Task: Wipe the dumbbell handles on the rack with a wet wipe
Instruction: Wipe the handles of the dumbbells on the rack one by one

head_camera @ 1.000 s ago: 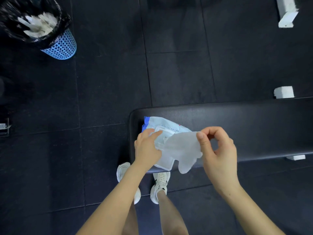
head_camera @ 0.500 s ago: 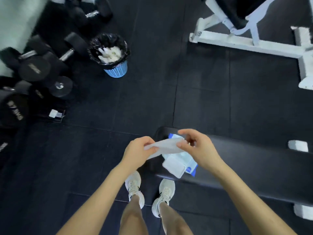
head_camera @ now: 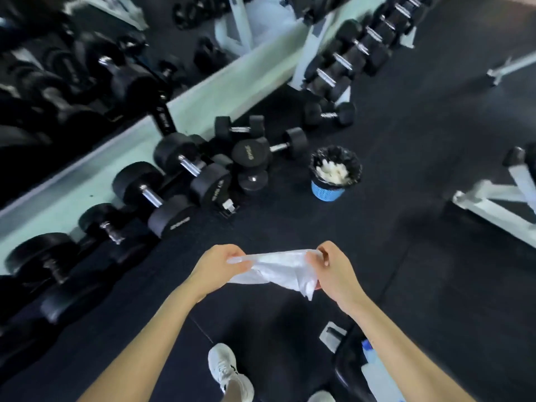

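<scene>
I log the white wet wipe (head_camera: 278, 268) crumpled and stretched in mid-air, pinched between my left hand (head_camera: 214, 268) and right hand (head_camera: 336, 271), well apart from the black dumbbells (head_camera: 349, 31), chrome handles (head_camera: 325, 76) bare, rowed on the white rack (head_camera: 307, 53).

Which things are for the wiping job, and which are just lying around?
For the job: wet wipe, stretched between left hand and right hand; racked dumbbells.
Just lying about: blue waste basket; floor dumbbell; white bench frame.
</scene>
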The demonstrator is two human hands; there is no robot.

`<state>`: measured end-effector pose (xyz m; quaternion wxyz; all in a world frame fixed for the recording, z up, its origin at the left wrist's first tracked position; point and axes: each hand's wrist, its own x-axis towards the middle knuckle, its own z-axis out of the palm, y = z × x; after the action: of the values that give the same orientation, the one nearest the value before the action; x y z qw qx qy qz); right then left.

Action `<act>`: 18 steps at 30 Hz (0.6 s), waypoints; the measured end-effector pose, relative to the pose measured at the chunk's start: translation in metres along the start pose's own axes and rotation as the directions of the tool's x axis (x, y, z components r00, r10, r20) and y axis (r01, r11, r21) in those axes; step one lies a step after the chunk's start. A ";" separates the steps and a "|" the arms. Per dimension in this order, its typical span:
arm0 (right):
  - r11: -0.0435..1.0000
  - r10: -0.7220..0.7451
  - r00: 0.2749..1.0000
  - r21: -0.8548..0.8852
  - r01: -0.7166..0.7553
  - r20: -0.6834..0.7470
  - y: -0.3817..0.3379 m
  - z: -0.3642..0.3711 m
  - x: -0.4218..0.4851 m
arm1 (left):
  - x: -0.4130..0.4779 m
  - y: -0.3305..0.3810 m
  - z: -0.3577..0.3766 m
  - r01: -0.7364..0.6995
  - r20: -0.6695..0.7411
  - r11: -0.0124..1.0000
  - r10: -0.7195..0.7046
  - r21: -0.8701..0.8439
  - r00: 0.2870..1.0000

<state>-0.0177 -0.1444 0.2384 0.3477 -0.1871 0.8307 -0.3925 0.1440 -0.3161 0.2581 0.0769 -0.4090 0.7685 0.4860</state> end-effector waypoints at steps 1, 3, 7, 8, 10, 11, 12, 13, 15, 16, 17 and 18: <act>0.999 -0.049 0.999 -0.002 0.049 -0.004 -0.022 0.017 0.005 | -0.002 -0.008 -0.024 0.009 -0.046 0.999 -0.011 -0.036 0.999; 0.993 -0.116 0.993 0.019 0.116 -0.022 -0.065 0.052 0.015 | -0.004 -0.028 -0.070 0.033 -0.130 0.993 -0.048 -0.111 0.990; 0.981 -0.186 0.983 0.061 0.186 -0.004 -0.135 0.128 0.028 | -0.009 -0.065 -0.153 0.090 -0.235 0.946 -0.169 -0.312 0.957; 0.976 -0.212 0.977 0.060 0.210 0.027 -0.155 0.152 0.030 | -0.013 -0.077 -0.174 0.099 -0.275 0.926 -0.208 -0.365 0.938; 0.967 -0.254 0.961 0.049 0.250 0.110 -0.191 0.198 0.034 | -0.020 -0.103 -0.213 0.104 -0.350 0.877 -0.293 -0.470 0.890; 0.964 -0.266 0.950 0.045 0.262 0.163 -0.206 0.220 0.034 | -0.025 -0.116 -0.229 0.102 -0.374 0.843 -0.338 -0.528 0.864; 0.960 -0.280 0.934 0.042 0.278 0.221 -0.222 0.241 0.033 | -0.033 -0.128 -0.243 0.097 -0.388 0.802 -0.386 -0.589 0.837; 0.950 -0.308 0.910 0.046 0.308 0.279 -0.236 0.261 0.030 | -0.041 -0.139 -0.255 0.082 -0.400 0.755 -0.433 -0.651 0.808; 0.920 -0.376 0.836 0.058 0.387 0.400 -0.264 0.300 0.021 | -0.062 -0.160 -0.275 0.025 -0.421 0.657 -0.512 -0.754 0.748; 0.901 -0.409 0.786 0.069 0.428 0.464 -0.277 0.320 0.015 | -0.073 -0.169 -0.283 -0.010 -0.430 0.613 -0.542 -0.790 0.723; 0.884 -0.435 0.730 0.097 0.457 0.527 -0.288 0.340 0.007 | -0.084 -0.178 -0.290 -0.047 -0.442 0.583 -0.558 -0.811 0.702; 0.874 -0.450 0.673 0.133 0.468 0.587 -0.299 0.360 -0.002 | -0.095 -0.187 -0.296 -0.083 -0.462 0.570 -0.562 -0.818 0.686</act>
<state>0.2561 -0.5168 0.3111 0.4799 -0.5090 0.6083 -0.3749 0.4201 -0.5393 0.3315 -0.3277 -0.6563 0.3735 0.5678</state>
